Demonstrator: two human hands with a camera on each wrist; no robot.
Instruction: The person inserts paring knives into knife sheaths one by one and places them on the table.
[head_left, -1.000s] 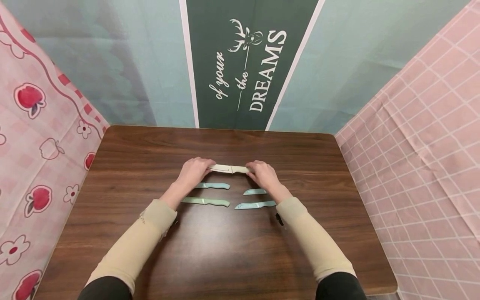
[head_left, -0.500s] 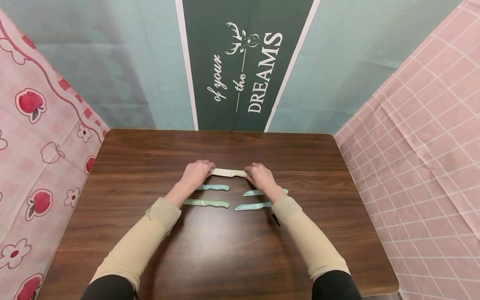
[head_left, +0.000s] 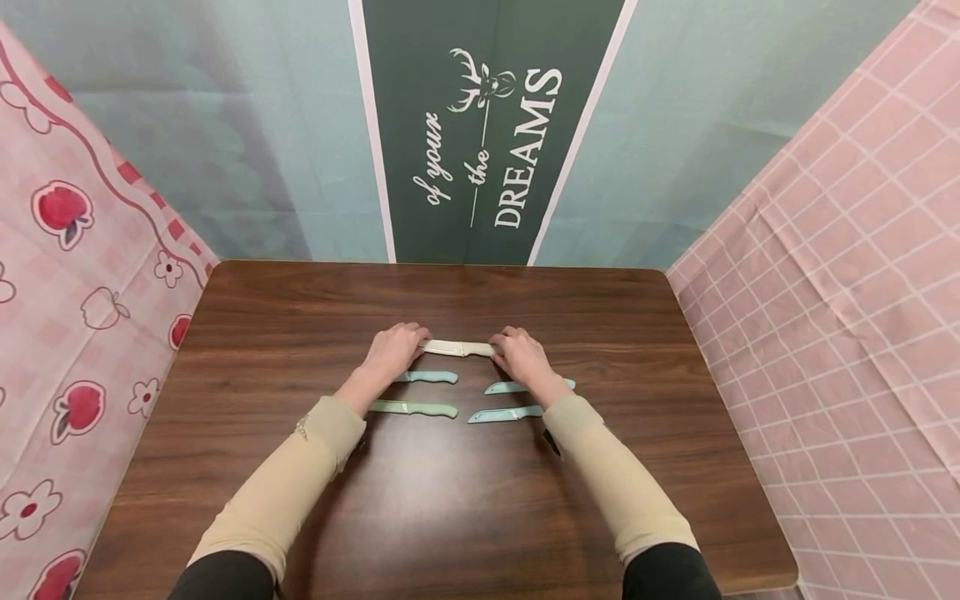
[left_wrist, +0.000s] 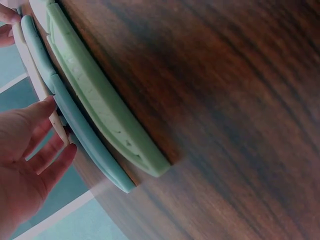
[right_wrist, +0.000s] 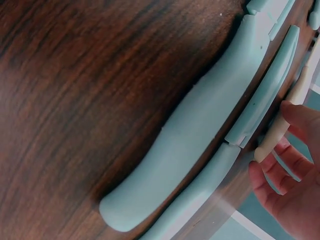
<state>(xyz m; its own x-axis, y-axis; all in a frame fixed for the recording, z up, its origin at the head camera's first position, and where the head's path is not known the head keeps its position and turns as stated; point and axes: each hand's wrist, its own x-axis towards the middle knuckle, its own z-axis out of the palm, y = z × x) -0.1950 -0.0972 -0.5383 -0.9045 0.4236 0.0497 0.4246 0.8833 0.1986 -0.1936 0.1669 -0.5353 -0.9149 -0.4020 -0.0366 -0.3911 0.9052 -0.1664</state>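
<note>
A cream sheathed knife [head_left: 459, 348] lies crosswise near the middle of the table, between both hands. My left hand [head_left: 393, 348] pinches its sheathed blade end, thumb on the near side in the left wrist view. At the handle end [right_wrist: 274, 134], my right hand [head_left: 521, 357] grips with thumb and fingers. Nearer the body on the left are a blue knife [head_left: 435, 377] and a light green knife [head_left: 423, 409], their left ends hidden by the left arm. Two more blue knives, an upper one [head_left: 504, 387] and a lower one [head_left: 502, 414], lie on the right, partly behind the right arm.
The brown wooden table [head_left: 435, 517] ends at a dark green and blue-grey cloth [head_left: 487, 167] with white lettering. A pink fruit-print cloth [head_left: 90, 333] hangs at the left side, and a pink checked cloth [head_left: 840, 333] at the right.
Both hands have brought the cream knife slightly nearer the body and down to the table. It now lies more level alongside the row. The view has shifted a little; the other knives stayed put.
</note>
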